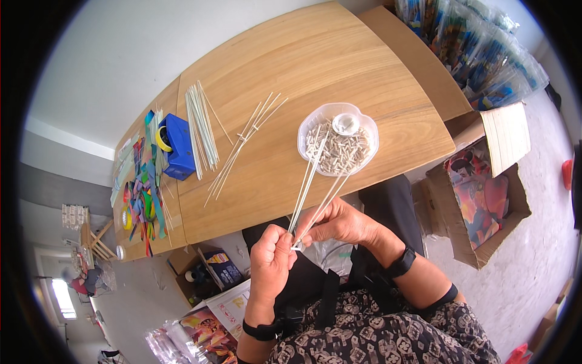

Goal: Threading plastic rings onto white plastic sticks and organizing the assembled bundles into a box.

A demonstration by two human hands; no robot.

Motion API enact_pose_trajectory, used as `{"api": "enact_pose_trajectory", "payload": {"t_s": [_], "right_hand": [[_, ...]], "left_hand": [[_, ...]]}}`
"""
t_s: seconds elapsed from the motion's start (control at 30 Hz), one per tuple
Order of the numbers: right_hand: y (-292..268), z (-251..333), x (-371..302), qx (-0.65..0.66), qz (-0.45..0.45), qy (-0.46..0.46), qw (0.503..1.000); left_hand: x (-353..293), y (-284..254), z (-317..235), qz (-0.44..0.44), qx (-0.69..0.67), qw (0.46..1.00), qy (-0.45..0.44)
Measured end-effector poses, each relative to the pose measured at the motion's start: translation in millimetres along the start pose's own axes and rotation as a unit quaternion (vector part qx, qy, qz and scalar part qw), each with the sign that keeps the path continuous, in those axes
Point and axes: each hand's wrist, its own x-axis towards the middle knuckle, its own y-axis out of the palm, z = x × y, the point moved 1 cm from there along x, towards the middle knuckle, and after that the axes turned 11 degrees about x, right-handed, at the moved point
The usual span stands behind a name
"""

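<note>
Simply thin pale sticks [310,193], fanned.

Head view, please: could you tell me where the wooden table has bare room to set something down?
The far half of the wooden table, beyond the clear tray of small pieces, lies bare. A smaller free patch sits on the near edge, between the crossed sticks and that tray. The left end is crowded: blue tape dispenser, stick bundle, coloured strips.
</note>
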Motion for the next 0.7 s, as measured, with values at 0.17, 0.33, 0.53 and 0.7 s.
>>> {"api": "enact_pose_trajectory", "payload": {"t_s": [0.17,0.33,0.53,0.7], "right_hand": [[-5,1,4,0.038,-0.120,0.002,0.992],[-6,8,11,0.068,-0.228,-0.101,0.966],[-5,12,8,0.043,-0.242,-0.104,0.964],[-4,11,10,0.172,-0.276,-0.105,0.940]], "left_hand": [[-4,1,6,-0.014,0.049,0.998,0.021],[-3,0,6,-0.006,0.048,0.998,0.028],[-4,2,9,-0.039,-0.015,0.999,-0.003],[-5,-1,17,-0.049,-0.010,0.998,0.031]]}}
